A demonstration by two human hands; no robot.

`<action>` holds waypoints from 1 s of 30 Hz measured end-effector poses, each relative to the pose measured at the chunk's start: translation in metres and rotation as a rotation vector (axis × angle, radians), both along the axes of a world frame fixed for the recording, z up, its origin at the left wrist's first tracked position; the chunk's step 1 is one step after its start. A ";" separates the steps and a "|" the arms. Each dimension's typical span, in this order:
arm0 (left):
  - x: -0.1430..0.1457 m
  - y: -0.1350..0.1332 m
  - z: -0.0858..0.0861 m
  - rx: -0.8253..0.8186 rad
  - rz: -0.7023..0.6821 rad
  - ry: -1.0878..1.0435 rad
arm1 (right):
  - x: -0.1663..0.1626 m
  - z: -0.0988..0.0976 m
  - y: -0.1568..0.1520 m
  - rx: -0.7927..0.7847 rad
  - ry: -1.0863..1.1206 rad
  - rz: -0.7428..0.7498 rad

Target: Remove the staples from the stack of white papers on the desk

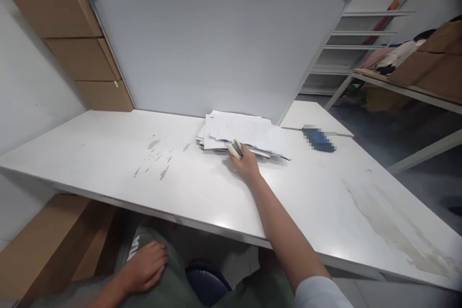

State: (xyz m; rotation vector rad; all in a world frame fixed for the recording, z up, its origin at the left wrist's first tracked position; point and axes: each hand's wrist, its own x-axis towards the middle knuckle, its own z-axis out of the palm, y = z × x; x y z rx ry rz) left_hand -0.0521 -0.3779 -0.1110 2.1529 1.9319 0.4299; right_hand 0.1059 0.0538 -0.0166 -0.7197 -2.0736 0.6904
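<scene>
Head view shows our right hand (249, 164) stretched over a white table (202, 192), its thumb and fingers closed around a small white tool (235, 149) with a metallic-looking part. We see this grip pinching the tool firmly enough to hold it up at a tilt, but the piece is too small for us to identify.

Just beyond the grip lies a stack of papers (241, 129), loosely piled, its sheets fanning out unevenly to both sides. The tool is at the stack's near edge; we cannot tell whether it touches the sheets. On the top sheet we make out faint lines of print.

Our left hand (147, 265) is nearer to us than the grip and off to its left, lying on a green-clad thigh (175, 276) with its fingers curled. Its palm side is hidden, so we cannot tell whether it closes on anything.

To the right of the grip and slightly farther off, we see a blue pixelated object (319, 138) lying on the table. Behind the papers, a whiteboard (216, 53) leans back, and well to the left of the grip 3 cardboard boxes (86, 57) form a column. Left of the grip, grey marks (164, 172) spot the tabletop; to its right and nearer us spreads a brownish smear (393, 233).
</scene>
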 end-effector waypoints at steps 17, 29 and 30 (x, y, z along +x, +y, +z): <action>-0.036 0.333 0.192 0.223 0.317 0.596 | -0.002 0.013 0.009 0.190 0.098 0.075; -0.043 0.132 0.163 0.606 0.464 0.836 | -0.002 0.015 0.018 0.097 -0.006 -0.025; -0.042 0.108 0.146 0.636 0.432 0.847 | -0.003 0.014 0.016 0.115 0.002 -0.020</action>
